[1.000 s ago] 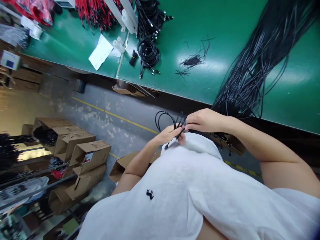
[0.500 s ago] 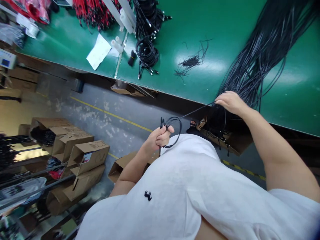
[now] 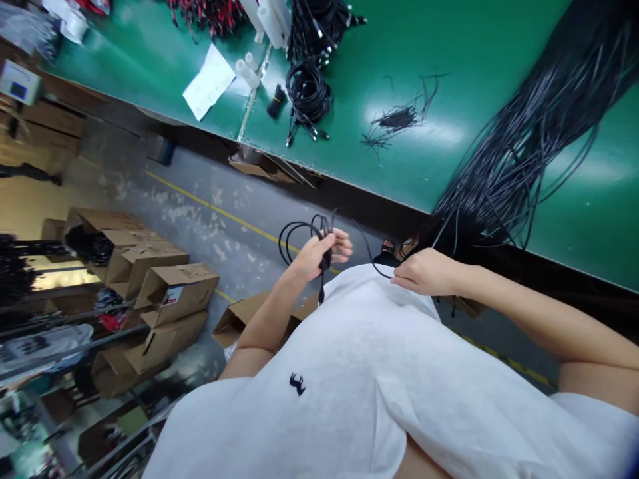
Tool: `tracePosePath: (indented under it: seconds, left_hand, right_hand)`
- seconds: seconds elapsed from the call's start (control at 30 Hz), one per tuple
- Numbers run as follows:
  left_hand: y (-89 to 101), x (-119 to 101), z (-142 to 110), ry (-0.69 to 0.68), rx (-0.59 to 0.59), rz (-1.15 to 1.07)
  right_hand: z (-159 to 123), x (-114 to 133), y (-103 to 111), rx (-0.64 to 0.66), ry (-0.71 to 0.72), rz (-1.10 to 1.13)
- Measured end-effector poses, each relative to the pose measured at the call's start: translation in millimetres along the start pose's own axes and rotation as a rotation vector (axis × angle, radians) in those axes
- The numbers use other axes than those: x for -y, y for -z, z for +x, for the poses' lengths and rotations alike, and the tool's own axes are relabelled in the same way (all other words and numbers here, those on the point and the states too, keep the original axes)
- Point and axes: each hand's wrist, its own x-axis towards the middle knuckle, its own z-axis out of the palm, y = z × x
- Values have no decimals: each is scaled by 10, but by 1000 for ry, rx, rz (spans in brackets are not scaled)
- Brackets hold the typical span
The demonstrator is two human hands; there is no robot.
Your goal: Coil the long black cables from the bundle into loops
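Note:
My left hand [image 3: 322,254] is closed around a partly coiled black cable [image 3: 294,225], its loops standing out above and left of the hand. The thumb presses the cable against the palm while the other fingers stretch outward. A free length of the same cable curves down to my right hand [image 3: 422,271], whose fingers pinch it in front of the white shirt. Beyond the right hand, a big bundle of loose black cables [image 3: 524,140] drapes over the edge of the green table [image 3: 399,33].
On the table lie a coiled cable bundle [image 3: 308,90], a pile of short black ties [image 3: 399,118], a white paper [image 3: 208,81] and white spools [image 3: 248,73]. Cardboard boxes [image 3: 180,293] stand on the floor to the left. The table edge runs just ahead of my hands.
My right hand has come down and left, away from the table edge, and the taut cable has gone slack. My left hand has turned and risen slightly, its loops swinging to the left.

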Motion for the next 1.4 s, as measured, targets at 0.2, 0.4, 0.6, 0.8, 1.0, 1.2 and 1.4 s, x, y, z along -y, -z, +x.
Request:
tracePosePath:
  seconds: [0.2, 0.4, 0.6, 0.8, 1.0, 1.2, 1.4]
  left_hand:
    - [-302, 112, 74, 76, 386, 444]
    - [-152, 37, 62, 174, 404, 369]
    - [-252, 109, 65, 366, 520, 272]
    - [-221, 52, -100, 307, 507, 167]
    - [-20, -138, -186, 53, 257, -23]
    - [96, -69, 42, -48, 45, -41]
    - [-186, 248, 74, 136, 374, 438]
  right_hand:
    - [222, -227, 400, -8, 107, 272]
    - [-61, -665, 251, -184, -72, 277]
    - [68, -1030, 68, -284, -89, 99]
    - [-560, -2178, 138, -418, -663, -220]
    - [-713, -1136, -253, -211, -614, -243]
    - [-182, 126, -488, 10, -68, -47]
    - [170, 15, -37, -158, -71, -13]
